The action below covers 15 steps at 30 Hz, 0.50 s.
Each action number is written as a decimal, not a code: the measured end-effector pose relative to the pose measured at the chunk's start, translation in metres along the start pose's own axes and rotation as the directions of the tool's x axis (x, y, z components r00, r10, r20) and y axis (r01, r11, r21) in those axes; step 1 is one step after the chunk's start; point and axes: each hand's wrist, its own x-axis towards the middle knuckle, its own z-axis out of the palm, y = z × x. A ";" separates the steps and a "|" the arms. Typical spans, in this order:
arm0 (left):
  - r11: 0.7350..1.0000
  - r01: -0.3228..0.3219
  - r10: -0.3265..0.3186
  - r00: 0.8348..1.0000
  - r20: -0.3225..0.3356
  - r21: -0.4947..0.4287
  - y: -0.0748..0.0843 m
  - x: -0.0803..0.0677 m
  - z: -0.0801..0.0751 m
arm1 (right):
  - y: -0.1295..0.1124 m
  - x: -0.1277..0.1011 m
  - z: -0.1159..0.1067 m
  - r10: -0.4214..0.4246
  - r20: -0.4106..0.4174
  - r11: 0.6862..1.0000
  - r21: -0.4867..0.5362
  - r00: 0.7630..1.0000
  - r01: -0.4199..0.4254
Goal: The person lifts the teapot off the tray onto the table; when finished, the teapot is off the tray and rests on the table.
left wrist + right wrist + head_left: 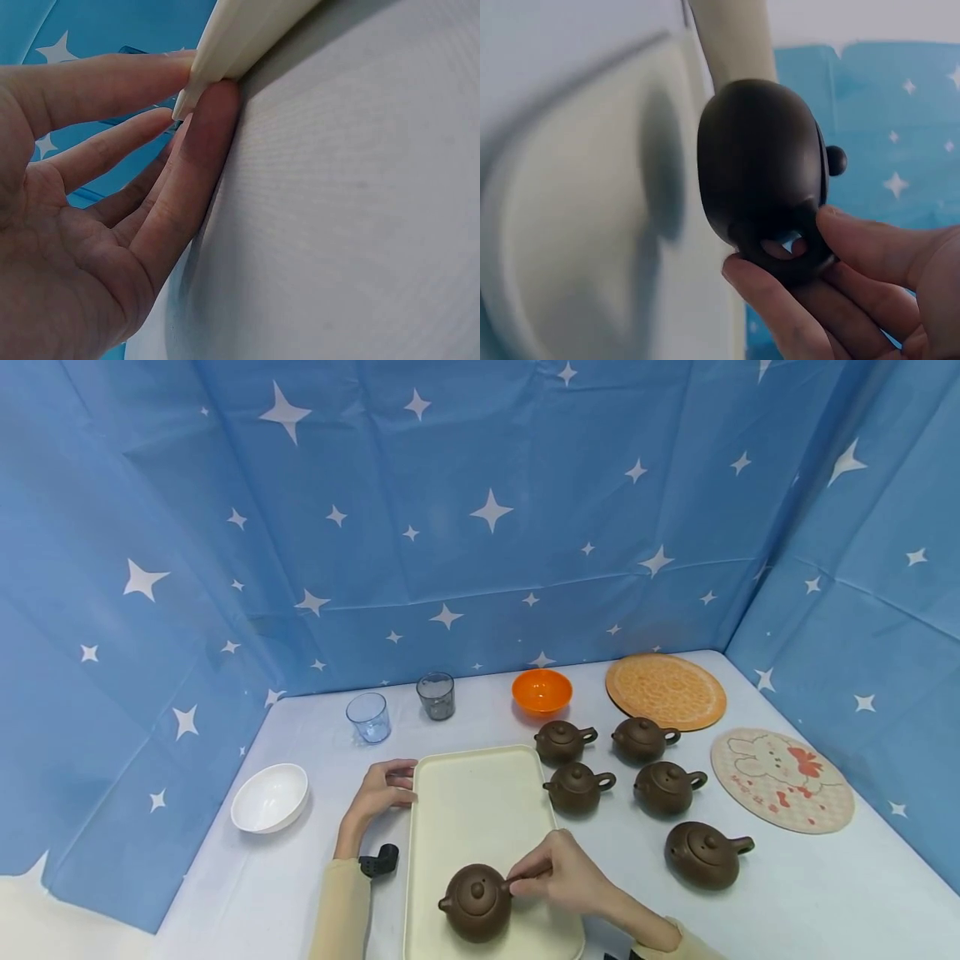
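My right hand (564, 875) pinches the handle of a dark brown teapot (477, 906) over the near end of a cream tray (472, 802). In the right wrist view the teapot (761, 150) hangs a little apart from the tray (577, 180), its shadow falling on the tray floor. The thumb lies on top of the handle and fingers curl beneath it. My left hand (382, 793) grips the tray's far left corner. Seen from the left wrist, the thumb and fingers of that hand (97, 195) pinch the tray's rim (232, 45).
Right of the tray stand several more brown teapots (576, 789), one of them larger (705, 857). Behind are an orange bowl (542, 692), a blue glass (369, 718) and a grey glass (437, 696). A white bowl (270, 799) stands left; an orange placemat (666, 691) and a rabbit placemat (782, 781) lie right.
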 end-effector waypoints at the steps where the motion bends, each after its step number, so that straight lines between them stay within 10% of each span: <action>1: 1.000 0.001 -0.001 1.000 0.001 -0.001 0.000 0.000 0.000 | -0.001 -0.002 -0.006 0.015 -0.002 1.000 0.002 1.000 -0.015; 15: 1.000 0.004 -0.004 1.000 0.013 -0.008 0.002 0.000 0.001 | -0.007 -0.041 -0.083 0.177 -0.065 0.978 -0.100 0.982 -0.183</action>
